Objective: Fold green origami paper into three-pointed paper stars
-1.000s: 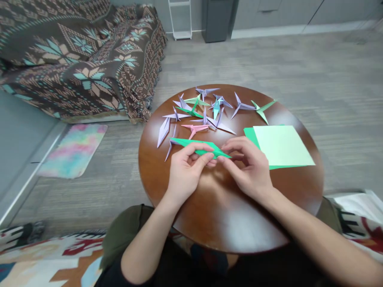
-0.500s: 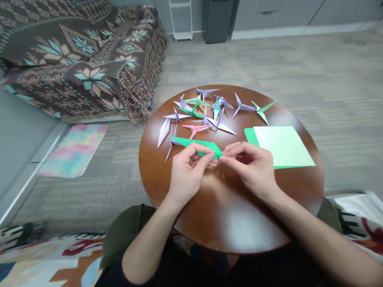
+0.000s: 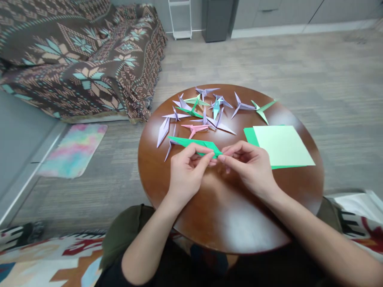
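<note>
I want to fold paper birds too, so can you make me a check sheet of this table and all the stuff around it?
Surface: round brown wooden table, shiny, bare near the person.
Job's things: long green folded paper, pinched by both hands at its right tip.
Clutter: folded paper shapes, mostly lilac with green, teal and pink, at the far edge; flat green paper sheets stacked on the right.
Fingers: left hand and right hand both closed on the green piece, fingertips meeting.
Cables: nothing seen.
Surroundings: sofa under a patterned blanket, pastel mat, grey floor.
</note>
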`<state>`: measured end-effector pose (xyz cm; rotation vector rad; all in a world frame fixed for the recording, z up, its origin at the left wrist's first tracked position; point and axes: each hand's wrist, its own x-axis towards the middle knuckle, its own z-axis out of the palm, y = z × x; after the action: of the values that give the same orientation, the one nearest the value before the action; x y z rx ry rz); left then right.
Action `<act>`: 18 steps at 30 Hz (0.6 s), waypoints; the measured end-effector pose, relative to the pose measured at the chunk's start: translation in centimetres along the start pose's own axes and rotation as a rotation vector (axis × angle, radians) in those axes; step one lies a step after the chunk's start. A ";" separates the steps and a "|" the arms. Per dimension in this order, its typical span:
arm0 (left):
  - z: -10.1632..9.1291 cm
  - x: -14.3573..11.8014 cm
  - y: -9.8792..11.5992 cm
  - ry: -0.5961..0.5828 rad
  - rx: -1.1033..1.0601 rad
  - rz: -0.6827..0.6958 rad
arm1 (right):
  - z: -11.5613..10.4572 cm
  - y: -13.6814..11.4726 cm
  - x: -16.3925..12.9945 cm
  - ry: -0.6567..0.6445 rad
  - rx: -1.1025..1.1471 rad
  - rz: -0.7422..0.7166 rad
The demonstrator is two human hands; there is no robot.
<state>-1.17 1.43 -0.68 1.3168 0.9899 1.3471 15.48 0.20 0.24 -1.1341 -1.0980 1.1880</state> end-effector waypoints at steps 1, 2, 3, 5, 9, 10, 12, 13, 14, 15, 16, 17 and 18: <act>0.0 0.0 0.1 0.002 -0.004 -0.001 | 0.0 0.0 0.0 0.006 0.002 -0.010; 0.0 0.0 0.1 0.005 -0.008 -0.002 | 0.0 0.0 0.0 0.013 0.004 -0.019; 0.0 0.0 0.2 0.010 -0.014 -0.003 | -0.1 0.0 0.1 0.019 0.005 -0.025; 0.1 0.0 0.3 0.021 -0.029 0.000 | -0.1 0.1 0.1 0.033 0.003 -0.037; 0.1 -0.1 0.5 0.029 -0.034 -0.009 | -0.2 0.3 0.1 0.042 -0.028 -0.049; 0.2 -0.1 0.5 0.031 -0.032 -0.014 | -0.3 0.3 0.1 0.045 -0.034 -0.053; 0.2 -0.1 0.6 0.035 -0.028 -0.022 | -0.3 0.3 0.0 0.048 -0.041 -0.057; 0.2 -0.1 0.6 0.039 -0.028 -0.024 | -0.2 0.2 0.0 0.051 -0.042 -0.057; 0.2 -0.1 0.6 0.042 -0.027 -0.025 | -0.2 0.2 0.0 0.051 -0.044 -0.055; 0.2 0.0 0.6 0.045 -0.025 -0.026 | -0.2 0.1 0.0 0.050 -0.043 -0.051; 0.2 0.0 0.6 0.051 -0.023 -0.027 | -0.1 0.1 0.0 0.050 -0.035 -0.047; 0.1 0.0 0.6 0.060 -0.023 -0.024 | 0.0 0.0 0.0 0.052 -0.021 -0.044; 0.1 0.1 0.6 0.070 -0.024 -0.022 | 0.0 -0.1 0.0 0.054 -0.001 -0.040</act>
<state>-1.13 1.39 -0.08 1.2452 1.0299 1.3916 15.44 0.21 0.31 -1.1337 -1.0754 1.1198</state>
